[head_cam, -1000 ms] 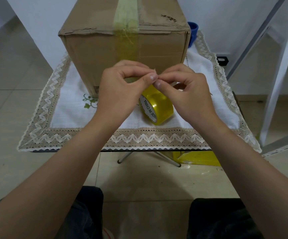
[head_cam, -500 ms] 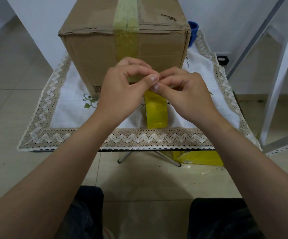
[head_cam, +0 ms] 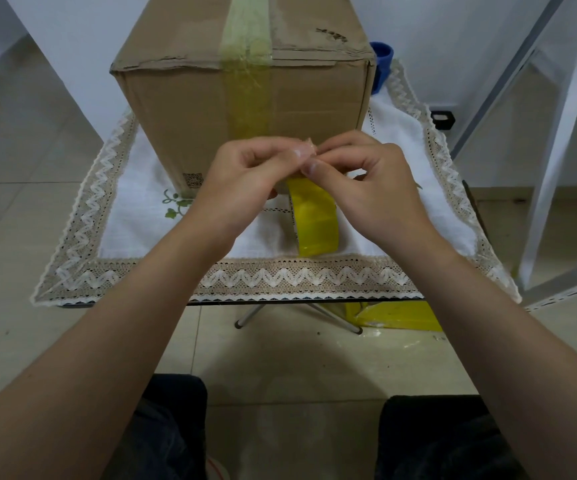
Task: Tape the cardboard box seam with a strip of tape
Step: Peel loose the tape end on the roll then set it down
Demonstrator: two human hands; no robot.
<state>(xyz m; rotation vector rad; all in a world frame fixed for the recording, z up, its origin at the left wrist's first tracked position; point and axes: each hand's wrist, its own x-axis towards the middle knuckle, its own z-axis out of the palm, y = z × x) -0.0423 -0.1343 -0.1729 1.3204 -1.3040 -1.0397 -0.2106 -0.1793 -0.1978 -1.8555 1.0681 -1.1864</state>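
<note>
Left hand (head_cam: pixel 242 181) and right hand (head_cam: pixel 370 181) pinch the tape (head_cam: pixel 314 220) end together, near the cardboard box (head_cam: pixel 183 109). Recommend tearing cleanly, thumbs close, tape held taut.

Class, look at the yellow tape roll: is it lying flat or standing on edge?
On edge. The tape roll shows its curved yellow band towards the camera, below both hands; its core is not visible.

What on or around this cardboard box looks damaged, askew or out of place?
The cardboard box has a ragged, torn top front edge, and scuffed paper near its top right corner. Its existing tape strip looks wrinkled. A crumpled yellow wrapper lies on the floor under the table.
</note>
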